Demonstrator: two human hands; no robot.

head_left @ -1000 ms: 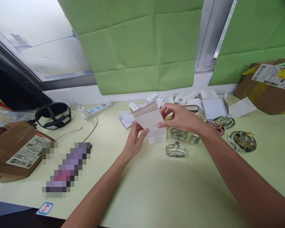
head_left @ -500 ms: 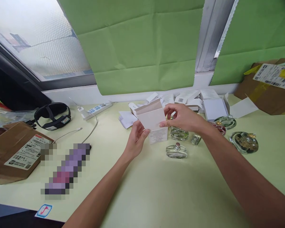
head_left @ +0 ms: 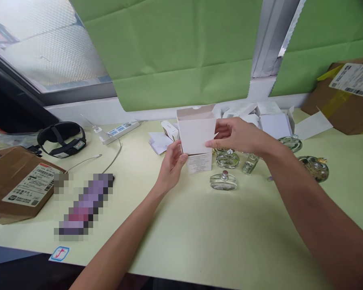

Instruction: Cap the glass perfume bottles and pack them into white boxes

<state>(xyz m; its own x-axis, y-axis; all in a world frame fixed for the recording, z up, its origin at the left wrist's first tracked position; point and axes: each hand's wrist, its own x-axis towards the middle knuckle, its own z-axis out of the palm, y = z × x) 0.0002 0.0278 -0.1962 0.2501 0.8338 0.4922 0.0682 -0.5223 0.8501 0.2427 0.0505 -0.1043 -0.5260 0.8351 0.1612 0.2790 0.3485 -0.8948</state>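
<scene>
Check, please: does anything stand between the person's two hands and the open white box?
Nothing visible does. The left hand grips the white box at its lower left, the right hand at its right side. The nearest clear bottle sits apart from both hands.

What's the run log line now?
left hand: holds white rectangular cardboard box, lower left | right hand: same box, right side | top: open | front: clear oval glass bottle on pale green table
</scene>
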